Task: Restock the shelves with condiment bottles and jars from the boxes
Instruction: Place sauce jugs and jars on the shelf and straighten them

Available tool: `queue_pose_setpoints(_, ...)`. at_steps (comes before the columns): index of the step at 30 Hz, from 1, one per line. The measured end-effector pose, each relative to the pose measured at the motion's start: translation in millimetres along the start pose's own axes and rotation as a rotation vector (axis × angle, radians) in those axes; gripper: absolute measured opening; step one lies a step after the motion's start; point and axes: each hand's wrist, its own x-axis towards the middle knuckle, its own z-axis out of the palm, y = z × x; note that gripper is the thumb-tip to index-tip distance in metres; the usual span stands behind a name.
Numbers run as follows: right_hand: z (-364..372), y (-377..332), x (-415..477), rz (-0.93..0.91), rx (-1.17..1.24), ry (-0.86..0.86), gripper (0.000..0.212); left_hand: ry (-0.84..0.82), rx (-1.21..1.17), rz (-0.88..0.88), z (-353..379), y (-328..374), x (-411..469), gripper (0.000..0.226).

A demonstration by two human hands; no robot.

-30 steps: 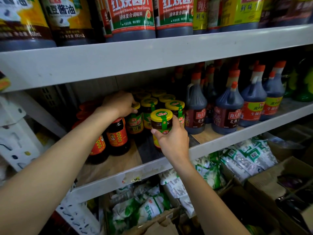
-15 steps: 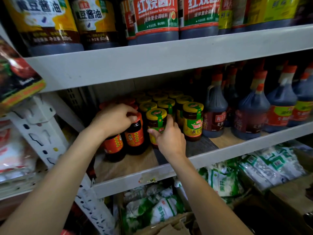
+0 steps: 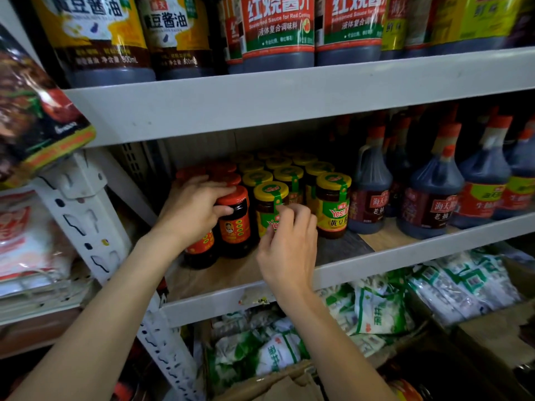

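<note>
On the middle shelf point(image 3: 376, 264) stand red-lidded dark sauce jars and yellow-lidded bean paste jars. My left hand point(image 3: 191, 209) grips a red-lidded jar point(image 3: 235, 224) near its lid, thumb on the front and fingers over the top. My right hand point(image 3: 289, 241) is just in front of a yellow-lidded jar point(image 3: 269, 204), its fingers curled loosely at the jar's label; whether they touch it is unclear. Another yellow-lidded jar point(image 3: 333, 206) stands to the right of it, at the front.
Large dark soy sauce jugs point(image 3: 431, 198) fill the shelf's right side. Big sauce bottles point(image 3: 278, 30) line the upper shelf. Below, cardboard boxes point(image 3: 477, 328) hold white and green bags point(image 3: 376, 311). A perforated white upright point(image 3: 86, 227) stands at left, with a snack bag point(image 3: 34, 117) above.
The right hand has let go of the yellow-lidded jar and drawn back toward me. The left hand has shifted from the yellow jars onto a red-lidded jar. The view moved closer and leftward.
</note>
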Motion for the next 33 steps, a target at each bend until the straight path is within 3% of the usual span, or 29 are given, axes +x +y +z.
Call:
queue_pose_setpoints(7, -0.2, -4.3, -11.7, -0.031, -0.003, -0.130, 0.028, 0.086, 0.187, -0.013, -5.8, 11.4, -15.0, 0.053)
queue_pose_setpoints(11, 0.9, -5.7, -17.6, -0.050, 0.018, -0.133, 0.024, 0.314, 0.240, -0.266, -13.9, 0.9, -37.1, 0.043)
queue_pose_setpoints(14, 2.3, -5.1, -24.1, -0.051, 0.004, -0.170, 0.020, 0.214, 0.229, -0.371, -21.5, -1.8, -33.9, 0.041)
queue_pose_setpoints(19, 1.1, -7.8, -29.8, -0.037, -0.017, -0.219, 0.017, 0.126, 0.336, -0.312, -24.7, 6.4, -28.5, 0.047)
queue_pose_setpoints(23, -0.2, -9.3, -28.9, -0.043, -0.023, -0.227, 0.018, 0.110, 0.355, -0.248, -28.2, -2.0, -32.4, 0.021)
queue_pose_setpoints(25, 0.4, -10.3, -29.0, -0.040, -0.027, -0.251, 0.020, 0.114, 0.345, -0.231, -29.4, -5.6, -35.6, 0.019)
queue_pose_setpoints(29, 0.4, -11.0, -32.8, -0.043, -0.022, -0.288, 0.024, 0.097, 0.259, -0.254, -26.6, -6.0, -32.7, 0.034)
queue_pose_setpoints(33, 0.1, -5.2, -34.6, -0.031, -0.035, -0.304, 0.027, 0.023, 0.283, -0.270, -11.8, -9.0, -29.7, 0.091)
